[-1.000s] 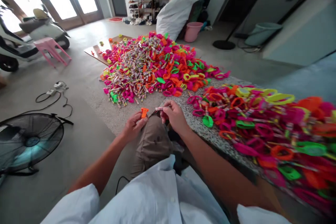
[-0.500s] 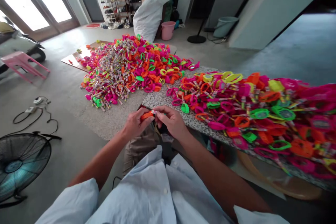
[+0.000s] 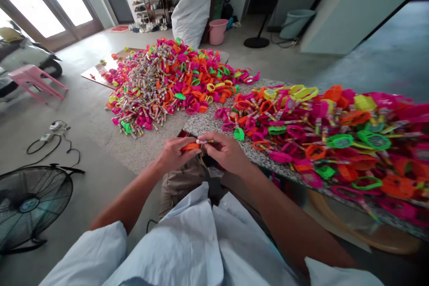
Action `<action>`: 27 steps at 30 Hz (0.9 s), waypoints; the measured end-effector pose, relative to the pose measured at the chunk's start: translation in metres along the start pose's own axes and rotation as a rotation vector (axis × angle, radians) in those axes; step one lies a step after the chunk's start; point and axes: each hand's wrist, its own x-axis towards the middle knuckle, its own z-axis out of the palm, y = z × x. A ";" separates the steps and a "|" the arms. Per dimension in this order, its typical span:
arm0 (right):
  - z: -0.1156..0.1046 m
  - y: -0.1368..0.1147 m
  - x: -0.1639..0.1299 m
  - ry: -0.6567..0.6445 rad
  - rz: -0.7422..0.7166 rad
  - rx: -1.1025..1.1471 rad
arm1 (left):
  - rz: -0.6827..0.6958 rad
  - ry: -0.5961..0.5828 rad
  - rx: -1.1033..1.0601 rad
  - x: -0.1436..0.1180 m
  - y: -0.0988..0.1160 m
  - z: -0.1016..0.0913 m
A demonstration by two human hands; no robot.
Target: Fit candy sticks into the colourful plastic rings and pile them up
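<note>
My left hand (image 3: pixel 171 153) is closed around an orange toy watch (image 3: pixel 191 146), with part of its band hidden by the fingers. In my right hand (image 3: pixel 228 153), thumb and fingers pinch a slim tube (image 3: pixel 205 141) with coloured bands, perhaps a candy tube. The tube lies against the watch's end; whether the two are joined I cannot tell. Both hands are above my lap at the corner of the granite table (image 3: pixel 196 126). Close by on the right, a heap of pink, orange, green and yellow toy watches (image 3: pixel 295 132) covers the tabletop, many with similar tubes.
Beyond the hands is a larger pile of watches and tubes (image 3: pixel 161 80). A black fan (image 3: pixel 30 205) and cables (image 3: pixel 43 143) are on the floor at left. Farther back are a pink stool (image 3: pixel 31 78), a white sack (image 3: pixel 191 13) and a pink bucket (image 3: pixel 217 32).
My right hand's fingers have shifted along the tube, and more of it now shows, lying more level. My left hand still holds the orange watch. The view has shifted slightly.
</note>
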 end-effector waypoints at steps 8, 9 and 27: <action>-0.007 0.006 0.001 -0.042 -0.166 -0.090 | 0.082 0.004 0.046 0.004 -0.007 0.003; -0.008 0.006 0.001 -0.046 -0.196 -0.115 | 0.089 0.001 0.049 0.005 -0.008 0.004; -0.015 0.013 0.001 -0.177 -0.007 0.034 | 0.188 -0.153 0.078 0.012 -0.002 -0.003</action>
